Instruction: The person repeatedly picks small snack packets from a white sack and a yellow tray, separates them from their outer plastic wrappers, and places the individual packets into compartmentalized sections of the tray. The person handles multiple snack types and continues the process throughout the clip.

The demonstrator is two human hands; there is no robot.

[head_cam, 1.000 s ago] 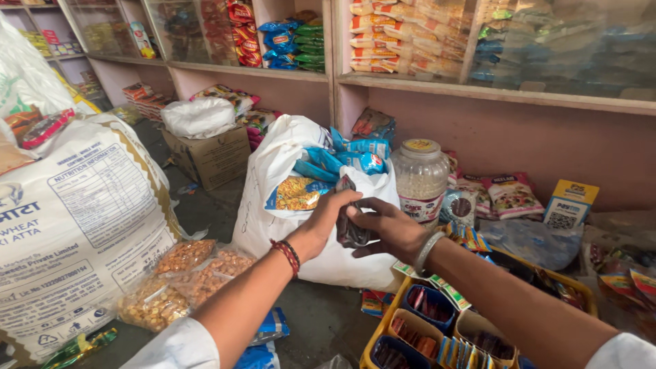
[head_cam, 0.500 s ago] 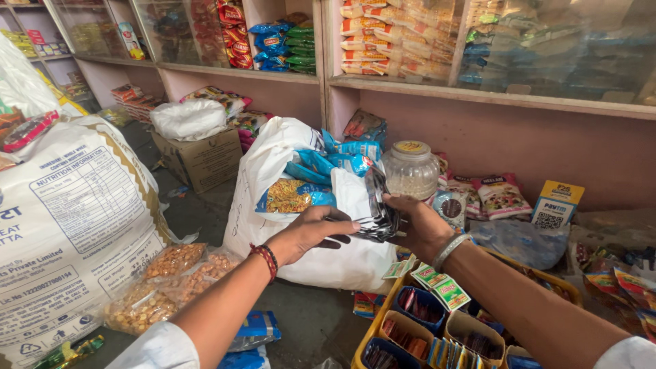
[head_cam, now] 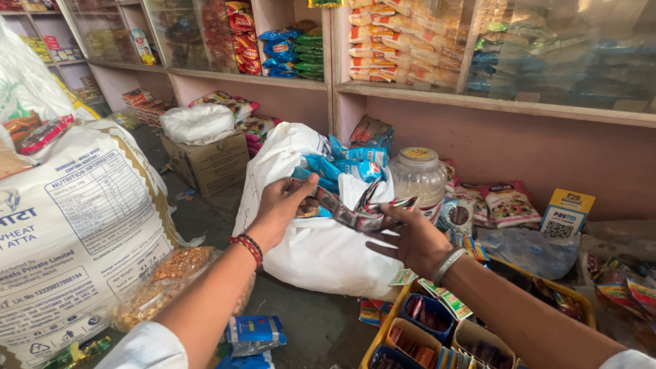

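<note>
While stretched, sachet strip [head_cam: 355,217] between grips.

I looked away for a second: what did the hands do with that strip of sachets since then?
The hands have moved apart: the left hand and right hand now stretch the strip of small sachets out between them, where a second ago it was bunched together. The white sack and plastic jar stayed put.

Grocery shop, stocked shelves [head_cam: 410,48], flour sack [head_cam: 75,225]
</note>
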